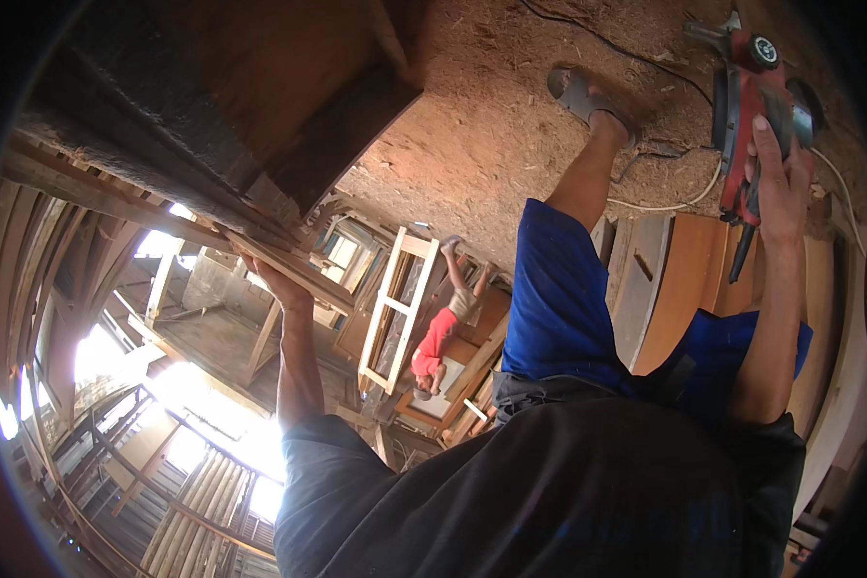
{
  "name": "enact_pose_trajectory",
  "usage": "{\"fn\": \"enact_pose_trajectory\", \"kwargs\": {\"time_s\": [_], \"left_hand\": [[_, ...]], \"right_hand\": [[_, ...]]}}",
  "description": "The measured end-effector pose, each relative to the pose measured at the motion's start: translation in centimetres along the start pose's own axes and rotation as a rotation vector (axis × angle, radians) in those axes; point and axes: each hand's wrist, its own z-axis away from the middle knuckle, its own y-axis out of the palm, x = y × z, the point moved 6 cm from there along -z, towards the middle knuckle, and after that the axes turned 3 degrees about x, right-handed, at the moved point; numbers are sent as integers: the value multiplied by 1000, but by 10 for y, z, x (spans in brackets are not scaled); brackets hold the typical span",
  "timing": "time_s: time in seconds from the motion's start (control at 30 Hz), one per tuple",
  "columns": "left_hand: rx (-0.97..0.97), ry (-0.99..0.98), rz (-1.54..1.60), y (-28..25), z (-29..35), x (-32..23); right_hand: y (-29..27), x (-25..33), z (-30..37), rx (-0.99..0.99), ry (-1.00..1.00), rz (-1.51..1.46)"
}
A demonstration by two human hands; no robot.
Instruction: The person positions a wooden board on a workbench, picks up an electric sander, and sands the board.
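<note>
My right hand (pixel 778 183), at the upper right, is closed on a red electric planer (pixel 739 125) with a round knob and a black cord end. The tool is held above the ground, off to my right side. Over on the left, my left hand (pixel 277 281) is at a long wooden plank (pixel 308 279) that lies along a dark workbench (pixel 154 144). Its fingers go behind the plank's edge and are partly hidden, with the hand closed on the wood.
Sawdust and shavings cover the ground (pixel 453 144), where a cord (pixel 679 205) trails near my sandalled foot (pixel 588 96). Boards (pixel 694 279) stand behind my legs. A person in a red shirt (pixel 437 337) is beside a wooden frame (pixel 395 313) farther off.
</note>
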Motion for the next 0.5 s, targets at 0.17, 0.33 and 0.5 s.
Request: {"fn": "enact_pose_trajectory", "kwargs": {"time_s": [0.17, 0.33, 0.5], "left_hand": [[59, 193, -277, 1, 1, 4], [-25, -34, -77, -34, -6, 20], [-128, 200, -425, -25, 0, 16]], "right_hand": [[-3, -7, 0, 6, 5, -35], [15, 12, 2, 11, 4, 121], [29, -3, -7, 134, -51, 284]]}}
